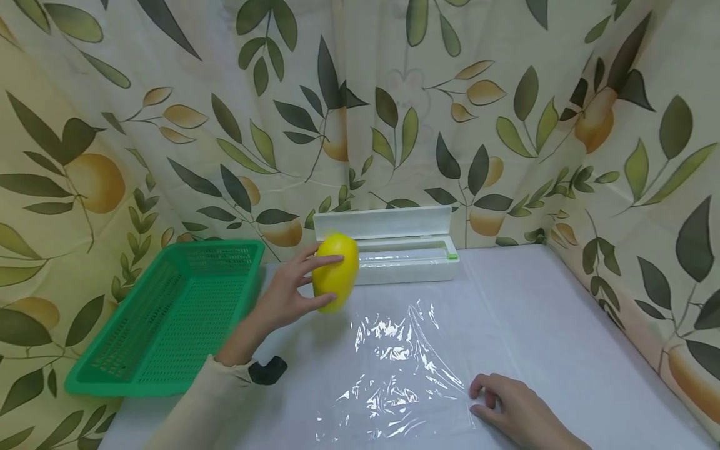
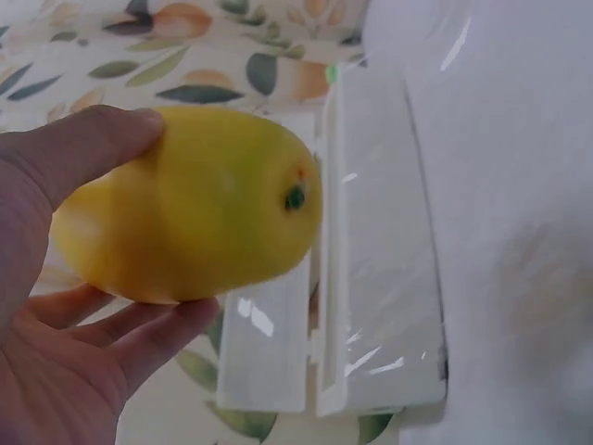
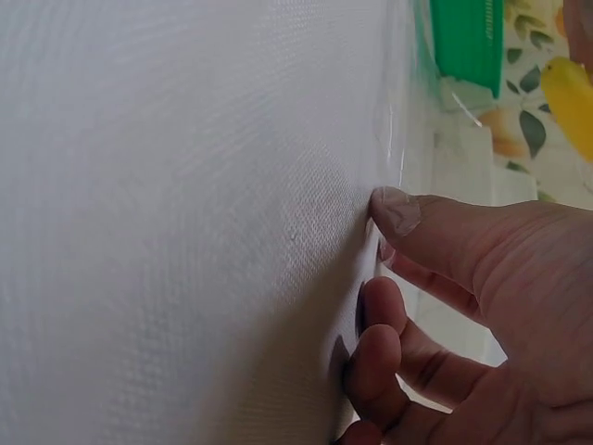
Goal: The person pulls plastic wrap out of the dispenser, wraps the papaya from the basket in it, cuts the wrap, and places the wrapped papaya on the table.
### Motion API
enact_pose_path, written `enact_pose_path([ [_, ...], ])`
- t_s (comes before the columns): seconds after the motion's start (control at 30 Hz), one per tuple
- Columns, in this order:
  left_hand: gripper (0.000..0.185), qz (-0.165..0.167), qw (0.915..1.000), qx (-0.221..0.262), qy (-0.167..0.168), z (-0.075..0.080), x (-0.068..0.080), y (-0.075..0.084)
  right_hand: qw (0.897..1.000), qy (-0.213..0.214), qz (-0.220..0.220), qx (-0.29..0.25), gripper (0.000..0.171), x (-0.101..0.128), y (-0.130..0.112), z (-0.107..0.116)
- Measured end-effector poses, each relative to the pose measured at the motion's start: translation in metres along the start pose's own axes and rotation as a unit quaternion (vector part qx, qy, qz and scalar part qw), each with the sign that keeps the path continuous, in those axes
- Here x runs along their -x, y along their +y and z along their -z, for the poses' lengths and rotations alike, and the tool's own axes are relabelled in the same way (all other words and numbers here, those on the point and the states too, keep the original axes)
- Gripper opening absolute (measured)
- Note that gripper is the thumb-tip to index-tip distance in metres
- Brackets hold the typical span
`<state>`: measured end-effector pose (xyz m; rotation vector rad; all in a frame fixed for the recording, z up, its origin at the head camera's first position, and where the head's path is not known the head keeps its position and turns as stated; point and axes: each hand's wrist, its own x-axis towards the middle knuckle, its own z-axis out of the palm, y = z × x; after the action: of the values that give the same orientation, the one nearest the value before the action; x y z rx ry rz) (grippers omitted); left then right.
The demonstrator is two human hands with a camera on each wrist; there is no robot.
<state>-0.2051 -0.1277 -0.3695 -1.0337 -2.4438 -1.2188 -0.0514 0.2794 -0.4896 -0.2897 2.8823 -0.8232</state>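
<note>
My left hand (image 1: 289, 290) holds a smooth yellow mango (image 1: 335, 273) in the air, left of centre and in front of the white wrap box. In the left wrist view the thumb lies on one side of the mango (image 2: 213, 209) and the fingers on the other. A small green stem spot marks its end. A sheet of clear plastic wrap (image 1: 388, 369) is spread over the white table, shiny and creased. At the sheet's right edge rests my right hand (image 1: 514, 406), fingers loosely bent, with thumb and fingertips low against the surface.
A white plastic wrap box (image 1: 405, 272) stands at the back with its lid (image 1: 388, 222) raised and a roll inside. The green basket (image 1: 169, 387) sits at the left. Behind and beside the white table (image 1: 562, 312) hangs a leaf-and-fruit patterned cloth (image 1: 388, 162).
</note>
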Motion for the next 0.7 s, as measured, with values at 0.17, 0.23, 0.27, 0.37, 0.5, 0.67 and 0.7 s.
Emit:
enact_pose_path([
  [0.17, 0.059, -0.029, 0.9972, -0.023, -0.066, -0.028, -0.006, 0.000, 1.000, 0.000, -0.017, -0.002, 0.021, -0.002, -0.002, 0.001],
  [0.23, 0.058, -0.032, 0.9941, -0.033, -0.099, -0.039, -0.008, 0.000, 1.000, 0.003, -0.015, -0.003, 0.021, -0.003, -0.002, 0.001],
  [0.27, 0.058, -0.032, 0.9919, -0.040, -0.117, -0.045, -0.009, 0.001, 1.000, 0.005, -0.011, -0.004, 0.021, -0.004, -0.003, 0.002],
  [0.37, 0.058, -0.033, 0.9821, -0.061, -0.175, -0.061, -0.014, 0.003, 1.000, 0.010, 0.004, -0.001, 0.021, -0.006, -0.003, 0.002],
  [0.5, 0.061, -0.044, 0.9618, -0.100, -0.251, -0.080, -0.024, 0.008, 1.000, 0.004, 0.001, -0.003, 0.021, -0.009, -0.003, 0.002],
  [0.67, 0.060, -0.050, 0.9388, -0.137, -0.312, -0.099, -0.032, 0.015, 1.000, -0.002, 0.013, -0.006, 0.020, -0.011, -0.003, 0.003],
  [0.7, 0.058, -0.048, 0.9360, -0.140, -0.319, -0.102, -0.033, 0.015, 1.000, -0.002, 0.018, -0.007, 0.020, -0.011, -0.003, 0.003],
])
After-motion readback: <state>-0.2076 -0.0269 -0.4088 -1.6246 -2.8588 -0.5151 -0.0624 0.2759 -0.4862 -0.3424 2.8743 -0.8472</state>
